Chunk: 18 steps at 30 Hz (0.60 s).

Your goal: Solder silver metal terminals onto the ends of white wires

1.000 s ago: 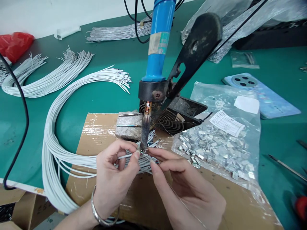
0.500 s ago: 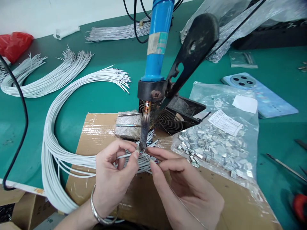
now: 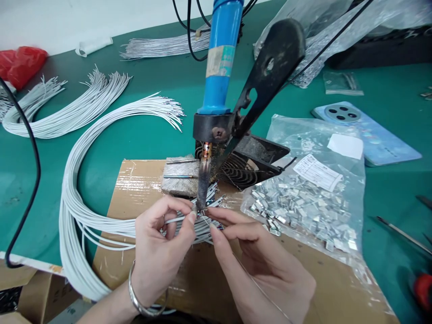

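Observation:
A blue soldering iron (image 3: pixel 218 81) is fixed in a black bracket (image 3: pixel 270 67), its dark tip (image 3: pixel 203 186) pointing down between my hands. My left hand (image 3: pixel 162 252) pinches a white wire (image 3: pixel 173 220) between thumb and index finger, its end right at the tip. Something small and metallic shows at those fingertips, too small to make out. My right hand (image 3: pixel 263 261) is closed on a thin solder wire (image 3: pixel 261 290), which runs across the palm and reaches up to the tip. Beneath both hands lies a bundle of white wires (image 3: pixel 72 198) on a cardboard sheet (image 3: pixel 118 189).
Behind the tip are a worn grey block (image 3: pixel 180 184) and a black fan (image 3: pixel 239 168). A plastic bag of small metal pieces (image 3: pixel 303 207) lies right, beside a blue phone (image 3: pixel 388 139). More wire bundles (image 3: pixel 84 108) rest at the left, and a thin metal tool (image 3: pixel 401 234) far right.
Almost nothing differs. The view has shifted very slightly, and both hands keep the same hold at the iron's tip.

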{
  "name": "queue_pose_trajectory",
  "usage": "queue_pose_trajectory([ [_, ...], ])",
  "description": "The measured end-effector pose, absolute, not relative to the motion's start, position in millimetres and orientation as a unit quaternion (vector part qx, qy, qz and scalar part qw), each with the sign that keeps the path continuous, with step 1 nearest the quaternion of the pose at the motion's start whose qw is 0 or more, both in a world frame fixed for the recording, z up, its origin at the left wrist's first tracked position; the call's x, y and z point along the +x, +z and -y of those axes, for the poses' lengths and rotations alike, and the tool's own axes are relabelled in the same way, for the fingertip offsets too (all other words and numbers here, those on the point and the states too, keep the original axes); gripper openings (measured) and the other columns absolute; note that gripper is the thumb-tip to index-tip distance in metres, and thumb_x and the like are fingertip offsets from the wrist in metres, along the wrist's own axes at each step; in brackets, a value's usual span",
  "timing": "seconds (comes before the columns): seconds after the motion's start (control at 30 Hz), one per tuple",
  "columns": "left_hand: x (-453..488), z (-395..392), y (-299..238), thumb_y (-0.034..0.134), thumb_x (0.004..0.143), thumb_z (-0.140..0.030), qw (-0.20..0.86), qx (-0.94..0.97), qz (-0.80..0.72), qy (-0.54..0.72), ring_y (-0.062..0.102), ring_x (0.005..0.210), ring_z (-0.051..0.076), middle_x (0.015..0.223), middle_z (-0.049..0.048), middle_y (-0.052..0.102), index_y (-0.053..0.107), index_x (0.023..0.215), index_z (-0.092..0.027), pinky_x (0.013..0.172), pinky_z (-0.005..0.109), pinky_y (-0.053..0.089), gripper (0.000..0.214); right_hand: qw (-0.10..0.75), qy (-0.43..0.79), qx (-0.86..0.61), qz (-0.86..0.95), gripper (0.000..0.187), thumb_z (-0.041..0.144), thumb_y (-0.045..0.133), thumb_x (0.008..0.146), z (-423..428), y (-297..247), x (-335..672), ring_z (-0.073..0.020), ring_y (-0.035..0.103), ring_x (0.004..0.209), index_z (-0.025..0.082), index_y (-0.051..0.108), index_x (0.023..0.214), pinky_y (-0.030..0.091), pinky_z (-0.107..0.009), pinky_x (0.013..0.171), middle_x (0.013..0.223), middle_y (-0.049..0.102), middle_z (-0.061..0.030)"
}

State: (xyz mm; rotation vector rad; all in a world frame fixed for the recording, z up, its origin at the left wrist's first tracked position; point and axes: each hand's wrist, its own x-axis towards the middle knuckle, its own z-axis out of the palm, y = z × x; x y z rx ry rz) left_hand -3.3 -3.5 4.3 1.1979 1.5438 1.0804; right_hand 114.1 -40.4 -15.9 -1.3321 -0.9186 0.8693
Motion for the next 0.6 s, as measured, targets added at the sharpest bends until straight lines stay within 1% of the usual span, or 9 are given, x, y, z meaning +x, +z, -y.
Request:
queue_pose_trajectory([
  [0.33,-4.3,3.2,0.8,0.071,0.076,-0.015,0.435,0.49,-0.618,0.435,0.056,0.058,0.01,0.074,0.0004,0.071,0.066,0.068,-0.019,0.046,0.019,0.036,0.01,0.604,0.386,-0.579,0.388,0.017,0.016,0.073,0.088,40.5,-17.3,113.6,-0.0115,0.075,0.089,0.024,0.068,0.074,0.056,-0.017,0.079,0.101,0.08,0.0001],
  [0.5,-5.1,4.6,-0.9,0.07,0.078,-0.015,0.44,0.494,-0.613,0.433,0.055,0.057,0.01,0.079,0.0003,0.073,0.067,0.07,-0.02,0.044,0.018,0.033,0.01,0.593,0.39,-0.572,0.412,0.017,0.015,0.073,0.087,39.8,-21.7,117.5,-0.0114,0.076,0.091,0.024,0.066,0.074,0.056,-0.016,0.082,0.102,0.08,0.0008],
  [0.6,-6.4,5.4,-2.0,0.07,0.079,-0.015,0.443,0.503,-0.606,0.429,0.055,0.058,0.01,0.08,0.0002,0.073,0.067,0.072,-0.02,0.043,0.018,0.031,0.01,0.592,0.392,-0.565,0.42,0.018,0.014,0.072,0.088,39.7,-23.8,119.4,-0.0107,0.076,0.091,0.024,0.065,0.074,0.057,-0.015,0.079,0.102,0.08,0.0014],
])
